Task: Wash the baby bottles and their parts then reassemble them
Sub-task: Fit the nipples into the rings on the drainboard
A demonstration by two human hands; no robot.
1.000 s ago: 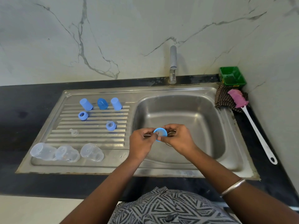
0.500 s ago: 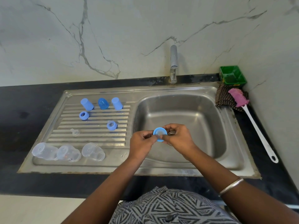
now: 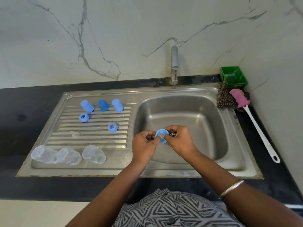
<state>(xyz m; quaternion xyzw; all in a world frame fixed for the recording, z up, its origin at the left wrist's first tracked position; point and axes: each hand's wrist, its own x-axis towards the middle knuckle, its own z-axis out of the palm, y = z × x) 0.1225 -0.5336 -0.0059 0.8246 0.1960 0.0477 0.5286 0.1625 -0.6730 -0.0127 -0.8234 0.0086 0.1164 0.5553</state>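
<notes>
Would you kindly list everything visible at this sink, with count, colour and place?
Bottle bodies: three, clear, lying along the drainboard's front edge.
Caps: three, blue, back of the drainboard.
Collar rings: two, blue, on the drainboard ribs; the right one has a clear teat in it.
Loose teat: one, clear, mid drainboard.
Held collar ring: one, blue, over the basin.
Sink: one, steel.
Tap: one, silver, behind the basin.
Bottle brush: one, pink head, white handle, right counter.
Cloth: one, checked, under the brush head.
Tub: one, green, back right corner.
Left hand, right hand: both pinch the held ring.
</notes>
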